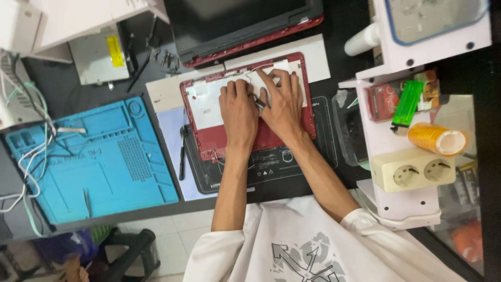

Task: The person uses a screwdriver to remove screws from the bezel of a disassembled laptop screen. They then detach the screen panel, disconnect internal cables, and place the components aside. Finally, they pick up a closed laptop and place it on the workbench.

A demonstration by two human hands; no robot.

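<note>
Pressing down on a red laptop lid [276, 137] lying inner side up at the middle of the dark tabletop [78, 78], the left hand [238, 107] lies flat with fingers together on its white panel. The right hand [282, 102], touching it, pinches a thin dark tool [259, 102]. A blue repair mat [88, 156] lies to the left, a green lighter [407, 104] and cream socket block [417, 169] to the right.

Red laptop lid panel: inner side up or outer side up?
Inner side up: the red laptop lid panel shows white foil lining and loose wires inside its rim.
</note>
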